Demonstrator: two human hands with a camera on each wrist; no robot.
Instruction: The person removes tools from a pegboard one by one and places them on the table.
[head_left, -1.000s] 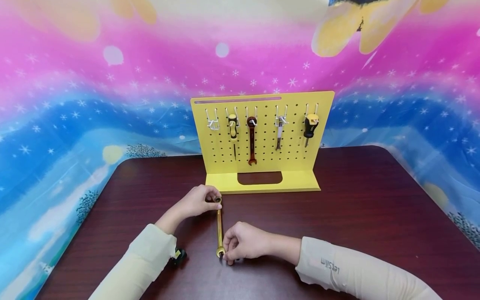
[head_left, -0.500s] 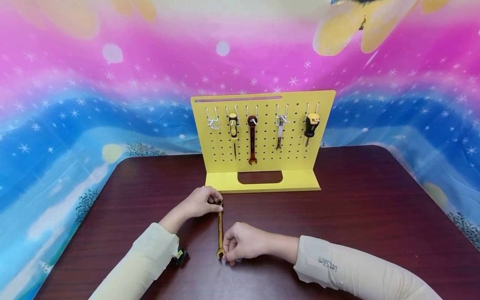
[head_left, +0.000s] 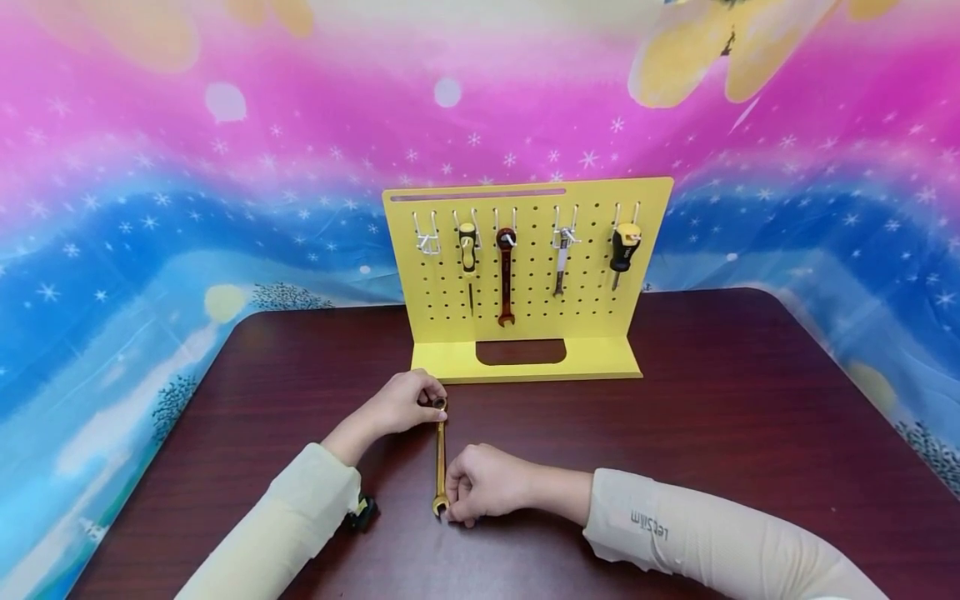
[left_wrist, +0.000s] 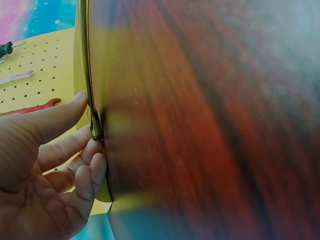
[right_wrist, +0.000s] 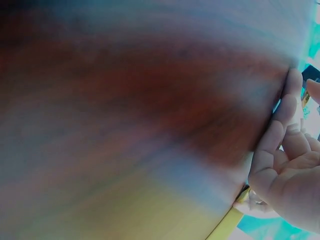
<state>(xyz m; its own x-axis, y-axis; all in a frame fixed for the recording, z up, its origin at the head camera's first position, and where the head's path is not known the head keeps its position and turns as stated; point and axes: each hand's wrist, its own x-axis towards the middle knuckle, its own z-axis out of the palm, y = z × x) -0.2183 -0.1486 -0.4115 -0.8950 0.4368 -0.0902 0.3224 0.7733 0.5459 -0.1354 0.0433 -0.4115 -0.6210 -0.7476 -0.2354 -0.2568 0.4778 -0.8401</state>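
A gold combination wrench (head_left: 441,458) lies along the tabletop, ring end toward the pegboard and open end toward me. My left hand (head_left: 397,404) pinches its ring end between thumb and fingers; the left wrist view shows the thumb on the wrench shaft (left_wrist: 89,75). At the open end is my right hand (head_left: 491,483), fingers curled, thumb and fingertips at the right prong. The right wrist view has that hand (right_wrist: 287,160) low against the table, its fingers hiding most of the wrench. A small black and yellow object (head_left: 363,512), perhaps a tape measure, sits beside my left sleeve.
Behind the hands stands a yellow pegboard (head_left: 525,308) with white hooks. From it hang a yellow-black screwdriver (head_left: 468,250), a red-brown wrench (head_left: 506,279), a small silver wrench (head_left: 562,262) and a stubby screwdriver (head_left: 624,248). The leftmost hook (head_left: 428,242) carries nothing.
The wrench's ring end and my left hand have shifted slightly right and down. My right hand stays at the open end, almost still. The pegboard and hanging tools keep their places.
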